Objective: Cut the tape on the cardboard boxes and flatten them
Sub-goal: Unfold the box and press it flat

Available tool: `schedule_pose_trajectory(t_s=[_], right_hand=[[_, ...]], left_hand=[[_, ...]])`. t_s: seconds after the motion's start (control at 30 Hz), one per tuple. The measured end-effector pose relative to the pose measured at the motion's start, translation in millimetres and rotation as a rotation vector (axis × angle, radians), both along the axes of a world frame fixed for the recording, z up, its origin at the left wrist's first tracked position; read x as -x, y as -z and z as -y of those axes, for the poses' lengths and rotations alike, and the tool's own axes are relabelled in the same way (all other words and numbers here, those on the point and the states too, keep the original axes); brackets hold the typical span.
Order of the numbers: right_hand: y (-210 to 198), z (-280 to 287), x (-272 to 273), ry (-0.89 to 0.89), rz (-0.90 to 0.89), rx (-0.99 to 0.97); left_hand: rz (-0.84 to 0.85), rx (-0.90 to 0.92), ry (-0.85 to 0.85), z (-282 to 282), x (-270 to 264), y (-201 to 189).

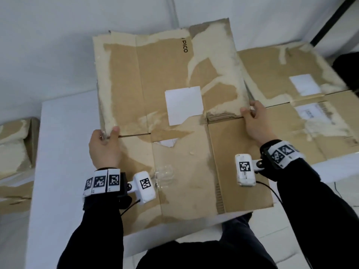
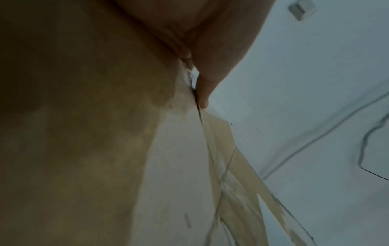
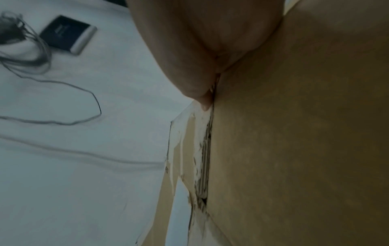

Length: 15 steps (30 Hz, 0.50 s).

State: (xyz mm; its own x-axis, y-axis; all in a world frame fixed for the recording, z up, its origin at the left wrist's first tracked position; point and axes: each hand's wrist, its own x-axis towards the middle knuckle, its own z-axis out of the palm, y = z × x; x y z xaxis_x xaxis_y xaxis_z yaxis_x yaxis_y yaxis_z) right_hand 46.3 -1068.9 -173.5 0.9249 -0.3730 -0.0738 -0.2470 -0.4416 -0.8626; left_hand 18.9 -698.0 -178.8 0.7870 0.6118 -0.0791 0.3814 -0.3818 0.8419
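A flattened brown cardboard box [image 1: 155, 78] with torn patches, a white label and the print "PICO" lies across the white table, its near flaps [image 1: 194, 171] spread toward me. My left hand [image 1: 105, 141] grips the box's near left corner, thumb on top. My right hand [image 1: 254, 121] pinches its near right corner, where the layers are stacked. In the left wrist view the fingers [image 2: 202, 93] clamp the cardboard edge [image 2: 183, 149]. In the right wrist view the fingers [image 3: 200, 93] hold the corrugated edge [image 3: 207, 149]. A scrap of clear tape [image 1: 165, 175] clings to the near flap.
Another flattened box [image 1: 303, 105] lies on the right of the table [image 1: 64, 152]. A taped-up box [image 1: 15, 152] stands at the left, below table level. In the right wrist view a dark flat device [image 3: 67, 33] and cables [image 3: 63, 99] lie on a white surface.
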Motion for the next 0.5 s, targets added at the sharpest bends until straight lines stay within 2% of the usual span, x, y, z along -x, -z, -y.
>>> schedule_pose_trajectory(t_s=[0.2, 0.37, 0.5], right_hand=[[-11.8, 174.5, -38.8, -0.022, 0.022, 0.017], [-27.8, 309.5, -58.7, 0.014, -0.102, 0.180], [-28.5, 397.6, -84.1, 0.058, -0.141, 0.259]], left_hand=[[0.055, 0.056, 0.043, 174.6, -30.7, -6.0], [-0.006, 0.158, 0.051, 313.6, -50.0, -8.6], [-0.047, 0.206, 0.108, 403.8, -72.5, 0.7]])
